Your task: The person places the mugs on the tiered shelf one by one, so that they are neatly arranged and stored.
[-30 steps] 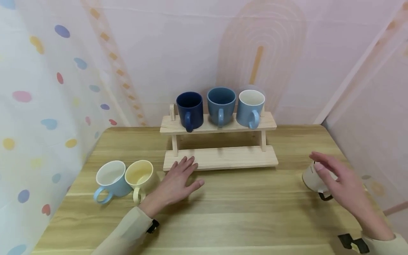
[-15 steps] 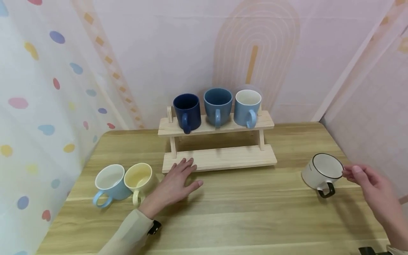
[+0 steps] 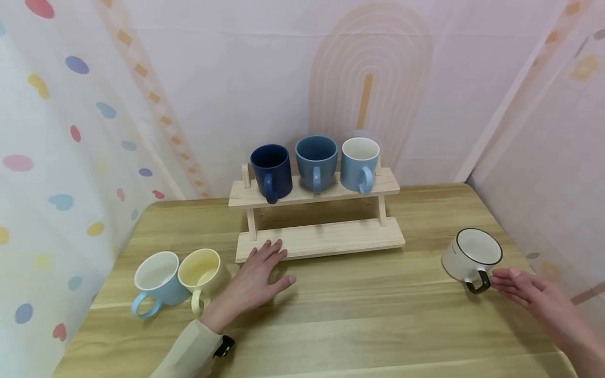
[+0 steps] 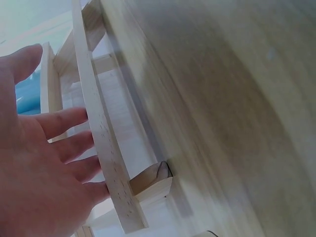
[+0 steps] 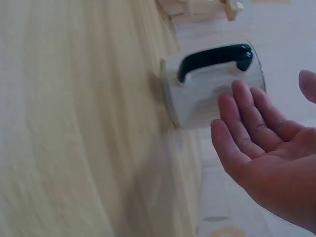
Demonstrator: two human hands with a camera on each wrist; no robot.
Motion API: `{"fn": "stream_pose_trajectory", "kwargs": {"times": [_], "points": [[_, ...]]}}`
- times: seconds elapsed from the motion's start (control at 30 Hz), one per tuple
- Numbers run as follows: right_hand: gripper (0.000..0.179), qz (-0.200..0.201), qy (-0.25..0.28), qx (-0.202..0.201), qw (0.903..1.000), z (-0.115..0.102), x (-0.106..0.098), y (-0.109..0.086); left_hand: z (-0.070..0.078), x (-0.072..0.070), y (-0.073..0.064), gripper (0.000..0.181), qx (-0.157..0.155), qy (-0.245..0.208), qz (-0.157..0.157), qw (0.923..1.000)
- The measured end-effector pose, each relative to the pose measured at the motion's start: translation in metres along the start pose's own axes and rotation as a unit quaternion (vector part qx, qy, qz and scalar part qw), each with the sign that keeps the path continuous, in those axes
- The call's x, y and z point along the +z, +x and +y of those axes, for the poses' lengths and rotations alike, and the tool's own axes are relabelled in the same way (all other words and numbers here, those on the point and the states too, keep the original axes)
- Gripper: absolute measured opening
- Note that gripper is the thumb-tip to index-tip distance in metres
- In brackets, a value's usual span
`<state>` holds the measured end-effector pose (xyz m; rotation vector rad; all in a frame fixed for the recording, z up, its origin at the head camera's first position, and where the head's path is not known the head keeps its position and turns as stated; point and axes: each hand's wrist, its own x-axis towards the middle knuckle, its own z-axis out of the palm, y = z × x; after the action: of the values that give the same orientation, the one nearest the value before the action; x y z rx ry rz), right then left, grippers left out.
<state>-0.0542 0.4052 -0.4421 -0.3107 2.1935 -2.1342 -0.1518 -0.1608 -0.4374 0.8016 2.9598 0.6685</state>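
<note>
My left hand (image 3: 252, 283) rests with its fingertips at the front edge of the lower tier of a wooden two-tier shelf (image 3: 331, 239). In the left wrist view its fingers (image 4: 74, 145) touch the shelf board. On the right, my right hand (image 3: 536, 296) is beside a white mug (image 3: 465, 262) with a dark rim and black handle (image 5: 212, 58). Its fingers are nearly straight, fingertips close to the handle, and the thumb stands apart. The mug stands upright on the table. On the upper tier are a navy mug (image 3: 272, 173), a mid-blue mug (image 3: 317, 164) and a light blue mug (image 3: 357, 167).
Left of my left hand stand a yellow mug (image 3: 200, 278) and another light blue mug (image 3: 160, 283), side by side on the wooden table (image 3: 354, 315). A patterned curtain (image 3: 264, 68) hangs behind the table and along both sides.
My right hand has moved from over the white mug round to its right side and lower, close to the handle. The left hand stays at the shelf. The head view has shifted slightly.
</note>
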Motion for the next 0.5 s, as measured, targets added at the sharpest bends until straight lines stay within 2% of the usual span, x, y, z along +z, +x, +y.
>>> {"fn": "stream_pose_trajectory", "kwargs": {"times": [0.37, 0.5], "points": [[0.039, 0.043, -0.036, 0.081, 0.9952, 0.007, 0.027, 0.015, -0.005, 0.002, -0.003, 0.072, 0.009, -0.021, -0.001, 0.9997], [0.036, 0.061, -0.029, 0.089, 0.9938, 0.009, 0.034, 0.022, -0.006, 0.001, -0.003, 0.072, 0.009, -0.028, -0.003, 0.9996]]}}
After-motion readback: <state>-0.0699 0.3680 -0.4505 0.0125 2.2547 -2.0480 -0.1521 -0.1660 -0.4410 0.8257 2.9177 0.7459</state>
